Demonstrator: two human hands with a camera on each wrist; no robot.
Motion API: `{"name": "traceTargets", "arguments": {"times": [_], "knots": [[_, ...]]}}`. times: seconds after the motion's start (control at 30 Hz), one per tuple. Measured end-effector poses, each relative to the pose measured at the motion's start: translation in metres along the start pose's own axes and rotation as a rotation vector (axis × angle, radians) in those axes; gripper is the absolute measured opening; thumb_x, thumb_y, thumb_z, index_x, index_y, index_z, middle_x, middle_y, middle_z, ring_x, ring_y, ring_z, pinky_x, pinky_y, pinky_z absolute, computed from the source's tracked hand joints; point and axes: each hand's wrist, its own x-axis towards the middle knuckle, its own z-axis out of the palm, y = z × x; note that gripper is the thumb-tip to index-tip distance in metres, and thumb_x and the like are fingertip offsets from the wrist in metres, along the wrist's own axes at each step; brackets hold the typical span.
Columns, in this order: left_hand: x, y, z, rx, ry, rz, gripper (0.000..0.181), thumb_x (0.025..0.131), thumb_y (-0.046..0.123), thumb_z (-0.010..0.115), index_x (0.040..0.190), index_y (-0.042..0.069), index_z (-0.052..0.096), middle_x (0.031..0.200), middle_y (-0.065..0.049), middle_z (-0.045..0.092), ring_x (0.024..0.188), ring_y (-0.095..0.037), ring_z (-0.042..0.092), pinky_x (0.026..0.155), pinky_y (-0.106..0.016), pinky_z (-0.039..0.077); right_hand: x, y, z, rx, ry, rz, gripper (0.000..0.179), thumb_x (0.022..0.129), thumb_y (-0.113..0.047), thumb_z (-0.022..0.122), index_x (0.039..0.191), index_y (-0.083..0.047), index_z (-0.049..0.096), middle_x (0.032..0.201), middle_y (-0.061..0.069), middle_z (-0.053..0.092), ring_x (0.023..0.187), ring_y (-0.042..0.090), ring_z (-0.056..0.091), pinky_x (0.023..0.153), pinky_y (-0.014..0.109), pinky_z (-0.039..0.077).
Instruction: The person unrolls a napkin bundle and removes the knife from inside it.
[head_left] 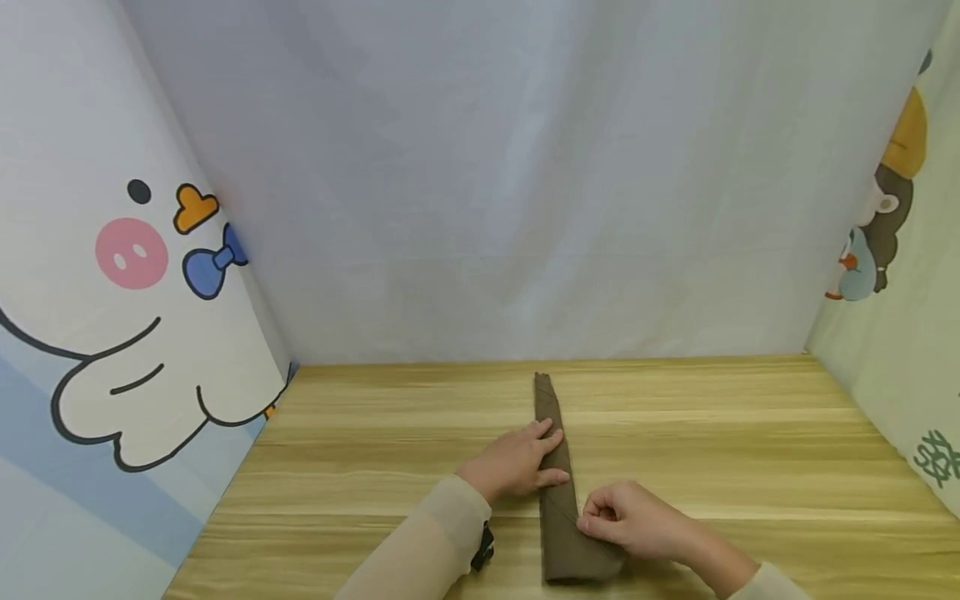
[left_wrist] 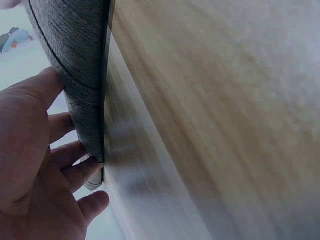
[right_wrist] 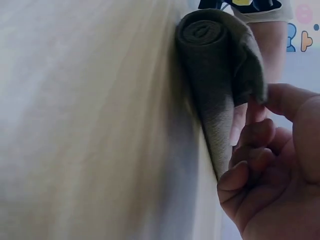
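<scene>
A brown cloth (head_left: 562, 533), rolled into a long tapering shape, lies on the wooden tabletop, its narrow end pointing away from me. Across its middle rests my left hand (head_left: 517, 458), fingers spread and fairly straight. The left wrist view shows those fingertips along the side of the cloth (left_wrist: 75, 50). Near the wide end, my right hand (head_left: 645, 521) pinches a loose flap between thumb and index finger, the other fingers curled. In the right wrist view, the spiral end of the rolled cloth (right_wrist: 202, 32) faces the camera, with the flap lifted off the roll.
The wood-grain tabletop (head_left: 375, 433) extends on both sides of the cloth. A pale curtain (head_left: 480, 183) hangs behind it. Panels printed with cartoons flank the table, a white bird (head_left: 112, 333) at left and a figure (head_left: 892, 208) at right.
</scene>
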Motion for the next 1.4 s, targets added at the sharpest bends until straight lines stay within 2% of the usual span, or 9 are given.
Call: {"name": "traceTargets", "arguments": {"times": [0.13,0.23,0.43,0.57,0.87,1.07,1.4], "knots": [[0.001,0.000,0.000,0.000,-0.005,-0.002,0.074,0.094,0.060,0.043,0.153,0.019,0.029,0.159,-0.005,0.021,0.143,-0.020,0.024,0.112,-0.034,0.027,-0.004,0.005,0.002,-0.001,-0.026,0.016,0.020,0.097,-0.030,0.060,0.092,-0.014,0.070,0.074,-0.005,0.062,0.059,0.002,0.049,0.055,0.021,0.046],[0.000,0.000,0.001,0.003,-0.004,-0.003,0.074,0.093,0.061,0.043,0.153,0.019,0.029,0.159,-0.005,0.021,0.143,-0.020,0.024,0.112,-0.034,0.027,-0.005,0.007,0.003,0.006,-0.034,0.027,0.021,0.095,-0.032,0.061,0.095,-0.015,0.073,0.073,-0.005,0.064,0.057,0.002,0.050,0.054,0.021,0.046],[0.001,0.000,0.003,0.011,-0.003,0.004,0.074,0.094,0.061,0.042,0.153,0.019,0.028,0.159,-0.005,0.021,0.144,-0.019,0.023,0.113,-0.034,0.026,-0.010,0.008,0.006,0.087,-0.103,0.029,0.026,0.094,-0.030,0.063,0.080,-0.012,0.074,0.054,-0.011,0.049,0.044,-0.002,0.032,0.042,0.013,0.030],[0.002,-0.001,0.005,0.011,-0.004,0.002,0.074,0.094,0.061,0.042,0.153,0.020,0.028,0.159,-0.005,0.020,0.144,-0.019,0.022,0.113,-0.034,0.026,-0.012,0.008,0.007,0.142,-0.142,0.000,0.030,0.095,-0.024,0.063,0.073,-0.004,0.069,0.053,-0.013,0.043,0.044,-0.003,0.030,0.043,0.012,0.027],[0.000,-0.002,0.002,0.026,0.002,0.013,0.074,0.093,0.062,0.041,0.153,0.019,0.029,0.158,-0.005,0.022,0.143,-0.019,0.024,0.113,-0.034,0.027,-0.011,0.002,0.004,0.139,-0.130,0.002,0.031,0.096,-0.024,0.060,0.073,-0.004,0.068,0.055,-0.013,0.042,0.045,-0.002,0.030,0.043,0.015,0.027],[0.000,-0.002,-0.002,0.087,-0.006,0.009,0.076,0.092,0.065,0.039,0.153,0.021,0.029,0.158,-0.003,0.023,0.142,-0.018,0.026,0.112,-0.032,0.028,-0.008,-0.004,0.003,0.137,-0.120,-0.003,0.032,0.096,-0.023,0.060,0.072,-0.004,0.067,0.055,-0.012,0.043,0.045,-0.001,0.030,0.043,0.016,0.027],[-0.001,-0.001,-0.006,0.100,-0.036,-0.006,0.076,0.092,0.067,0.037,0.154,0.024,0.025,0.159,-0.002,0.020,0.143,-0.017,0.025,0.112,-0.035,0.027,-0.004,-0.013,0.004,0.171,-0.145,-0.025,0.041,0.097,-0.022,0.059,0.068,0.007,0.056,0.051,-0.013,0.039,0.041,-0.003,0.028,0.040,0.012,0.025]]}}
